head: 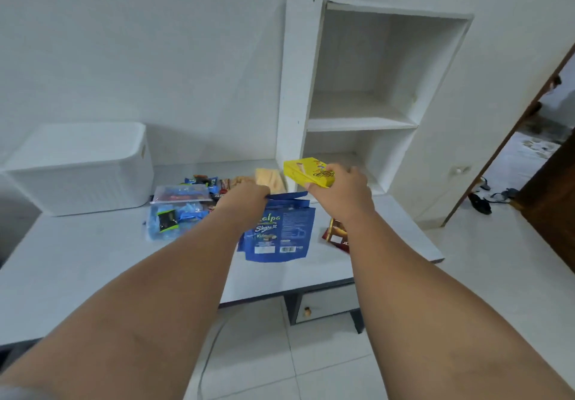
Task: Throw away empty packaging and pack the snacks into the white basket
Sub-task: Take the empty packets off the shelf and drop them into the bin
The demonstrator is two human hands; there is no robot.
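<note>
Bare left forearm [155, 275] and right forearm [420, 275] fill the foreground, reaching over a white table [77, 269]. Fingers of the left hand [245, 195] are curled out of sight behind the knuckles and pinch the folded top edge of a blue pouch [280, 231]. The pouch hangs upright from that grip above the table's middle; whether its lower edge touches the surface cannot be told. Fingers of the right hand [339, 188] close over the top of a yellow box [306, 172], thumb beneath its near edge. The box is held clear of the table, just right of and above the pouch's top.

Beside the right wrist lies a red-brown packet [337, 233], partly hidden by the arm. Behind the left hand sit a tan packet [270, 178] and a cluster of small wrappers [202, 180]. Left of the left wrist lies a clear bag of snacks [179, 209].

At the table's far left corner stands the white basket [84, 166], well apart from both hands. A white wall shelf [361, 122] rises behind the yellow box. Under the table shows a drawer [323, 306]. Dark sandals [480, 203] lie on the floor by the doorway at right.
</note>
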